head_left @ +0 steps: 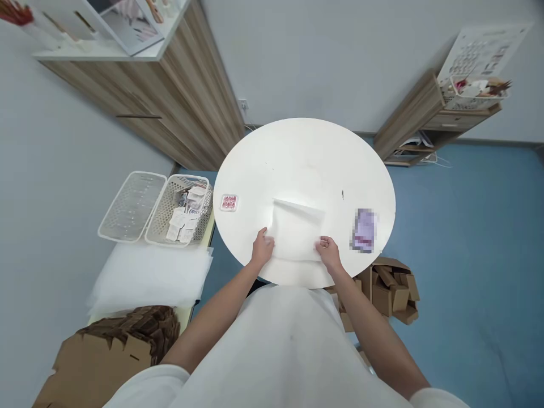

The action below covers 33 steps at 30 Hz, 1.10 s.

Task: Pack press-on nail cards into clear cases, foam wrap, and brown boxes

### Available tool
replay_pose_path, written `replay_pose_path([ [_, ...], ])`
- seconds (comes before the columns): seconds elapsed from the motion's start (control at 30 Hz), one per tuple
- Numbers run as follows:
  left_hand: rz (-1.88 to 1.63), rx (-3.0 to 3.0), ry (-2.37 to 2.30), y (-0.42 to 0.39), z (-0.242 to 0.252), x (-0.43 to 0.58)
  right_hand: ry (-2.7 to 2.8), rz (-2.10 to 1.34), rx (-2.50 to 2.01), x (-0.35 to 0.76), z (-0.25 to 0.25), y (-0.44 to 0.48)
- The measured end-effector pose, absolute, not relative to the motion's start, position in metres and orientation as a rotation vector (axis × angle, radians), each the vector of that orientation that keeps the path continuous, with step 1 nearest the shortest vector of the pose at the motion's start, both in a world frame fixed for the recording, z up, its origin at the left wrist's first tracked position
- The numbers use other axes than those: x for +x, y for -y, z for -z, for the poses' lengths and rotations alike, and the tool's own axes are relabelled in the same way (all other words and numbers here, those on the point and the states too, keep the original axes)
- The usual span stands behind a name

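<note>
A white sheet of thin foam or paper (295,229) lies on the round white table (306,158), its far edge folded up. My left hand (262,249) pinches the sheet's near left corner with closed fingers. At the near right corner my right hand (328,252) grips it the same way. A small clear pack with pink and red pieces (229,202) rests on the table to the left. On the right of the table sits a blurred purple item (364,229).
Left of the table stand two white mesh baskets (157,207), one holding small packets, beside a stack of white foam sheets (148,275) and an open cardboard box (114,345). Flat brown cardboard pieces (389,289) lie on the blue floor to the right. Wooden cabinets line the walls.
</note>
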<state>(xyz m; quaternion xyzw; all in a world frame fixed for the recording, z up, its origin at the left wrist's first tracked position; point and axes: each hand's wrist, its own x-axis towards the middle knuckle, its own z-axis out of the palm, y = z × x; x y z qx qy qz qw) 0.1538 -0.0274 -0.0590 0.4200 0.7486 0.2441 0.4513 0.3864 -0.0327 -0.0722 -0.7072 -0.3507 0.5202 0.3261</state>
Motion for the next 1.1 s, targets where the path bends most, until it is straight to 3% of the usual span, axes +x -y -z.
replay_pose_path([
  [0.23, -0.490, 1.156, -1.917, 0.032, 0.060, 0.170, 1.731, -0.858, -1.912, 0.394, 0.073, 0.035],
  [0.4, -0.424, 1.337, -2.012, 0.036, 0.058, 0.176, 2.220, -0.792, -1.709, 0.386, 0.078, 0.035],
  [0.8, 0.106, 1.928, -1.994, 0.045, 0.052, 0.178, 2.525, -0.653, -1.766, 0.397, 0.077, 0.026],
  [1.1, -0.006, 2.003, -1.944, 0.050, 0.064, 0.171, 2.494, -0.584, -1.837, 0.390, 0.063, 0.028],
])
